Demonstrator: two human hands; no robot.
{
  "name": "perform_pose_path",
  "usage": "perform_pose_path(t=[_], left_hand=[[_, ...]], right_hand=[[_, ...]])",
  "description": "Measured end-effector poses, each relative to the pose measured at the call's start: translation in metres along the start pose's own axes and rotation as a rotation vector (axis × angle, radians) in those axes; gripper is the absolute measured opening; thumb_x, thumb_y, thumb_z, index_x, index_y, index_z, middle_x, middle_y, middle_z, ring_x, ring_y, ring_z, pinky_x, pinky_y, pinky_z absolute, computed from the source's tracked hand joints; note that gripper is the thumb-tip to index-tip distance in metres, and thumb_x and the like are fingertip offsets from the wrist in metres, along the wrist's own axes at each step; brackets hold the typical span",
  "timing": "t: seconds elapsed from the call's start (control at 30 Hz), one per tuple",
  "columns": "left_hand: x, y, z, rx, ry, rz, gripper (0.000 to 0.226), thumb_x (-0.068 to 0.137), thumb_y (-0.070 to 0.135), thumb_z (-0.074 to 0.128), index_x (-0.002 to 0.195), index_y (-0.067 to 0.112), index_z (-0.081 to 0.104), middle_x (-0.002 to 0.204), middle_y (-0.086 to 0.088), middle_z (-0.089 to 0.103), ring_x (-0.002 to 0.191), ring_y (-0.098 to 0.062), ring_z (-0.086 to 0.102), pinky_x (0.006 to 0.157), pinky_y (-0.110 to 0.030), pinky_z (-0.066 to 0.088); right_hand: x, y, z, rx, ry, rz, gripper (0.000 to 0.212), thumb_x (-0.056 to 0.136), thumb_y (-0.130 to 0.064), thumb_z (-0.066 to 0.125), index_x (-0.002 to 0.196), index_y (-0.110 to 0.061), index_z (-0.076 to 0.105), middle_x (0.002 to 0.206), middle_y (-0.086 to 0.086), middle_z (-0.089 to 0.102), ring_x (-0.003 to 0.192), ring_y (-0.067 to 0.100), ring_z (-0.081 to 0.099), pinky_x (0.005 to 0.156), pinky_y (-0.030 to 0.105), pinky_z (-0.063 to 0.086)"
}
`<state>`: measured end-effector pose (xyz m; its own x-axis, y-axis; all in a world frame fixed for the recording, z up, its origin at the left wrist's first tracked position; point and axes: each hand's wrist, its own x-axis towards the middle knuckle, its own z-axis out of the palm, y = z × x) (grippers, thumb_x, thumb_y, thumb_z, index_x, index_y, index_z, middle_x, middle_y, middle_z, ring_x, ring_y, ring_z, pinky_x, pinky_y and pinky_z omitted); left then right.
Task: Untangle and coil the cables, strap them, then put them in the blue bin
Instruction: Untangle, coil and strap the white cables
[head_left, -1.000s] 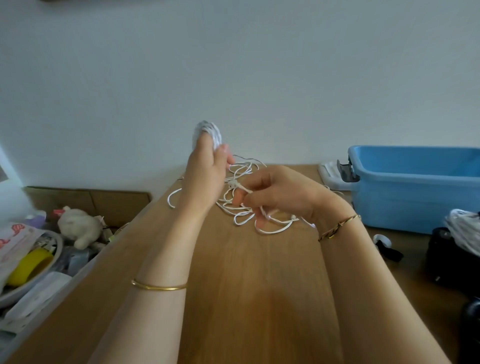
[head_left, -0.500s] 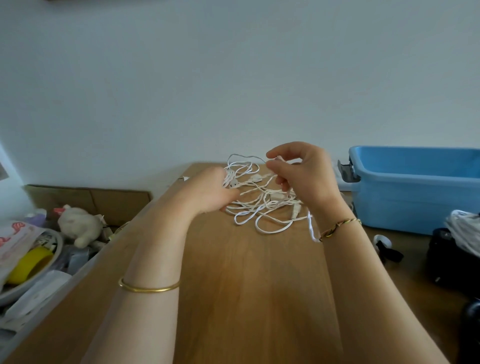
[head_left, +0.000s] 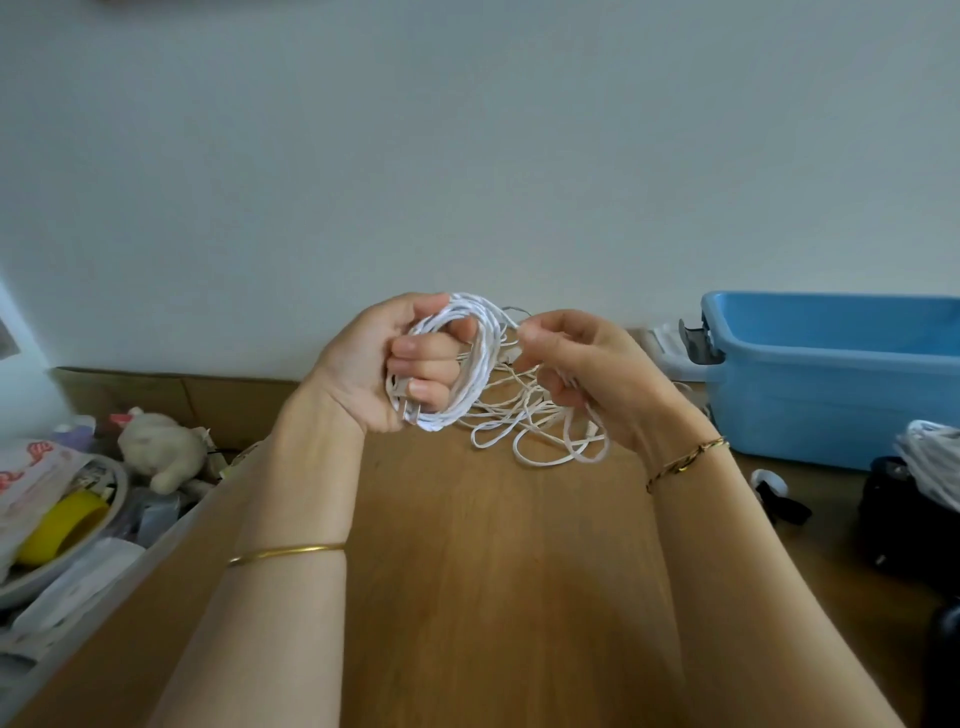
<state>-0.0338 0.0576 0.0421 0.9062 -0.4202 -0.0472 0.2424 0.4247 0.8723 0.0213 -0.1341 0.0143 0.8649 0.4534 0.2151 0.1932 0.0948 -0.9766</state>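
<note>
Surface: smooth brown wooden counter (head_left: 467, 597), plain pale wall behind.
Cables: one round coil of white braided cable (head_left: 489, 348); one loose tangle of thin white cable (head_left: 519, 408) lying on the counter.
Left hand (head_left: 374, 369): fingers (head_left: 426, 370) curled through the coil, gripping it.
Right hand (head_left: 587, 374): fingers pinching tangle strands.
Bin: one blue rectangular plastic bin (head_left: 831, 395), far right.

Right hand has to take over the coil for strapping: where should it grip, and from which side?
Grip the coil on its right arc, coming from the right. That part of the ring stands bare, facing the right hand; the left hand has its fingers through the middle and covers the left and lower parts.
</note>
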Motion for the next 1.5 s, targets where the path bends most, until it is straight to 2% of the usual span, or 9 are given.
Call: perform_pose_path(t=[0.2, 0.4, 0.53, 0.67, 0.83, 0.97, 1.07, 1.23, 1.5], left_hand=[[-0.001, -0.002, -0.004, -0.077, 0.23, 0.097, 0.028, 0.086, 0.038, 0.05, 0.073, 0.013, 0.052, 0.031, 0.008, 0.028, 0.027, -0.006, 0.027, 0.032, -0.012, 0.025], [0.0, 0.001, 0.0, -0.175, 0.336, 0.21, 0.038, 0.095, 0.038, 0.045, 0.066, 0.014, 0.054, 0.032, 0.007, 0.028, 0.027, -0.006, 0.027, 0.033, -0.012, 0.025], [-0.008, 0.009, -0.003, -0.314, 0.406, 0.369, 0.033, 0.095, 0.034, 0.044, 0.069, 0.014, 0.051, 0.032, 0.008, 0.029, 0.028, -0.006, 0.027, 0.034, -0.012, 0.029], [-0.019, 0.018, -0.006, -0.375, 0.462, 0.501, 0.036, 0.096, 0.033, 0.041, 0.067, 0.015, 0.051, 0.032, 0.007, 0.03, 0.029, -0.008, 0.027, 0.036, -0.012, 0.028], [-0.012, 0.016, 0.006, 0.013, 0.574, 0.372, 0.036, 0.095, 0.034, 0.038, 0.065, 0.016, 0.046, 0.031, 0.008, 0.023, 0.026, -0.006, 0.019, 0.035, -0.013, 0.02], [-0.002, 0.007, 0.011, 0.241, 0.574, 0.274, 0.04, 0.097, 0.031, 0.038, 0.063, 0.012, 0.047, 0.032, 0.01, 0.023, 0.026, -0.004, 0.018, 0.035, -0.012, 0.021], [0.003, 0.002, 0.014, 0.375, 0.571, 0.228, 0.04, 0.097, 0.03, 0.038, 0.064, 0.011, 0.049, 0.033, 0.009, 0.023, 0.027, -0.005, 0.018, 0.035, -0.013, 0.023], [0.004, 0.0, 0.013, 0.305, 0.475, 0.17, 0.038, 0.097, 0.031, 0.039, 0.066, 0.011, 0.049, 0.032, 0.01, 0.023, 0.027, -0.004, 0.019, 0.034, -0.013, 0.023], [0.001, 0.006, -0.007, -0.481, -0.141, 0.09, 0.033, 0.095, 0.024, 0.044, 0.086, -0.002, 0.063, 0.04, -0.001, 0.048, 0.038, -0.009, 0.031, 0.051, -0.025, 0.048]], right_hand=[[0.001, 0.003, 0.0, 0.068, 0.193, -0.086, 0.014, 0.089, -0.013, 0.062, 0.077, -0.006, 0.062, 0.066, 0.006, 0.063, 0.044, 0.008, 0.048, 0.04, 0.018, 0.04], [0.008, 0.019, -0.007, 0.408, 0.344, 0.087, 0.019, 0.095, -0.014, 0.054, 0.078, -0.006, 0.06, 0.076, 0.007, 0.062, 0.068, 0.019, 0.063, 0.066, 0.032, 0.056], [0.014, 0.034, -0.015, 0.708, 0.454, 0.219, 0.023, 0.097, -0.01, 0.048, 0.075, -0.004, 0.052, 0.064, 0.007, 0.055, 0.041, 0.011, 0.054, 0.047, 0.022, 0.053], [0.018, 0.047, -0.027, 0.222, 0.564, 0.34, 0.012, 0.089, -0.005, 0.052, 0.078, -0.002, 0.055, 0.066, 0.011, 0.054, 0.026, 0.008, 0.028, 0.029, 0.013, 0.021], [0.021, 0.051, -0.012, -0.538, 0.409, 0.261, 0.017, 0.082, -0.006, 0.046, 0.065, -0.007, 0.047, 0.063, 0.008, 0.049, 0.054, 0.024, 0.044, 0.049, 0.025, 0.035], [0.012, 0.026, 0.0, -0.436, 0.429, 0.016, 0.037, 0.096, -0.025, 0.039, 0.086, 0.002, 0.061, 0.074, 0.009, 0.057, 0.072, 0.026, 0.05, 0.066, 0.034, 0.039], [0.004, 0.004, 0.013, -0.292, 0.311, -0.136, 0.047, 0.098, -0.044, 0.038, 0.099, -0.011, 0.072, 0.09, -0.015, 0.064, 0.087, -0.006, 0.055, 0.075, 0.015, 0.04], [0.007, 0.003, 0.025, -0.529, 0.105, -0.293, 0.012, 0.088, -0.026, 0.062, 0.082, -0.016, 0.065, 0.076, -0.014, 0.063, 0.068, -0.005, 0.053, 0.065, 0.013, 0.037], [0.008, 0.015, 0.026, -0.512, 0.045, -0.209, 0.016, 0.092, -0.005, 0.04, 0.083, -0.013, 0.051, 0.051, -0.002, 0.056, 0.058, 0.012, 0.058, 0.056, 0.021, 0.042]])
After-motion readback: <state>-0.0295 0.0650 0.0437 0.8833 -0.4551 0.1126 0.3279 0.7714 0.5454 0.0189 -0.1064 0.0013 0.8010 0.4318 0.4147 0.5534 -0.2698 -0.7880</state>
